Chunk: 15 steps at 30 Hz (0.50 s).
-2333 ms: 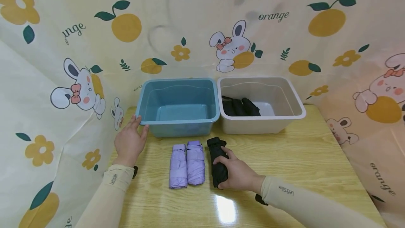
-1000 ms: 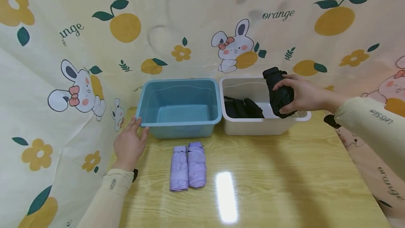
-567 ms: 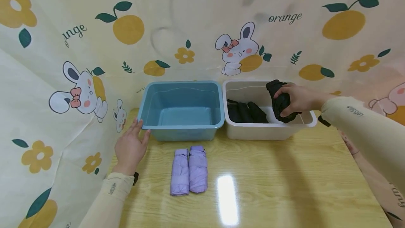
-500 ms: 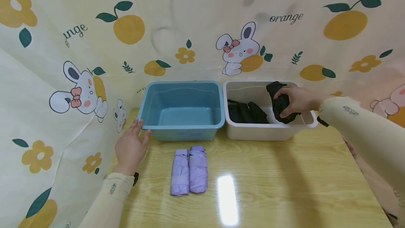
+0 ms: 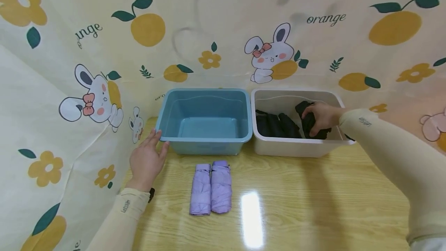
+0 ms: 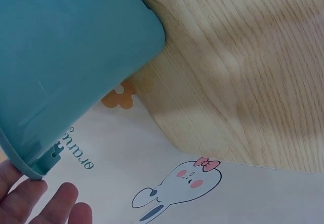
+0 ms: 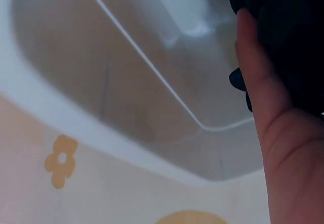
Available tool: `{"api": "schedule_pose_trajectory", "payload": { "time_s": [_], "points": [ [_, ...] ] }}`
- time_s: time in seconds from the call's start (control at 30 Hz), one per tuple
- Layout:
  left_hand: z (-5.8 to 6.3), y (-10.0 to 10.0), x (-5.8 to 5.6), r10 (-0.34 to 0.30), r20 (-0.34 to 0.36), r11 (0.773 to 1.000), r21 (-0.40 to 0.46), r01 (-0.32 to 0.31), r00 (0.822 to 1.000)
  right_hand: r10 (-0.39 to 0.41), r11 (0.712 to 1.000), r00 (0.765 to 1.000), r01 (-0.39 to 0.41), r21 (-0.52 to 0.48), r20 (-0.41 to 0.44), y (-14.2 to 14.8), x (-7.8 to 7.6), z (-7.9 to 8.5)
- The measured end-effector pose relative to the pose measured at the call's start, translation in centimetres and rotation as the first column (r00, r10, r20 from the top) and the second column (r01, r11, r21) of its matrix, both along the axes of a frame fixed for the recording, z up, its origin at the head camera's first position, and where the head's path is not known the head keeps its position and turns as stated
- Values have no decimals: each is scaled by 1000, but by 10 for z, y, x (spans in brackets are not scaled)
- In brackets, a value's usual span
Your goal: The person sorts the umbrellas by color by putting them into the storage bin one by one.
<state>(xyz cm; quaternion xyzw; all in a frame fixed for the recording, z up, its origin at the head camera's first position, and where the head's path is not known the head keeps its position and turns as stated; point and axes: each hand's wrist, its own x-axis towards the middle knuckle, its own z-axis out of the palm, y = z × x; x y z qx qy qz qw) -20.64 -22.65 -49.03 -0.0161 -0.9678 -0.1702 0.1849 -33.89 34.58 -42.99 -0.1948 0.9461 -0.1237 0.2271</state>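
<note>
My right hand (image 5: 323, 117) grips a folded black umbrella (image 5: 308, 125) inside the off-white bin (image 5: 292, 148). The umbrella leans at the bin's right half; the fingers cover part of it. In the right wrist view the black umbrella (image 7: 288, 36) fills the upper right beside the thumb. More black folded umbrellas (image 5: 277, 126) lie together in the bin's left half. My left hand (image 5: 148, 162) has relaxed, straight fingers at the front left corner of the blue bin (image 5: 205, 147). In the left wrist view the fingertips (image 6: 30, 193) meet the blue bin's rim (image 6: 20, 165).
Two folded lilac umbrellas (image 5: 200, 191) lie side by side on the wooden table (image 5: 285, 204), in front of the blue bin. Both bins stand next to each other against a printed cloth backdrop (image 5: 216, 18). A cloth side wall (image 5: 42, 119) borders the table at left.
My right hand has lifted the black umbrella from the table beside the lilac ones, carried it right and lowered it into the off-white bin. My left hand has stayed at the blue bin.
</note>
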Motion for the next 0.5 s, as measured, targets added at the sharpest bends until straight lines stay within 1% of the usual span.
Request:
{"api": "schedule_pose_trajectory", "payload": {
  "time_s": [0.17, 0.33, 0.43, 0.5],
  "points": [
    [-2, 0, -1, -2, -14, 1000, 0, 2, 1000, 42, 999, 999, -42, 17, -1, -3, -6, -10],
    [-2, -1, -2, 3, -2, 1000, -2, -3, 1000, 92, 995, 996, -91, 50, -18, -6, -8, -18],
    [-2, -1, -2, 7, 4, 1000, 1, -7, 1000, 92, 994, 996, -92, 62, 9, -9, -9, -22],
    [-2, 0, -2, 6, 8, 1000, 0, -6, 1000, 74, 995, 996, -77, 59, 53, -11, -10, -24]
  ]
}}
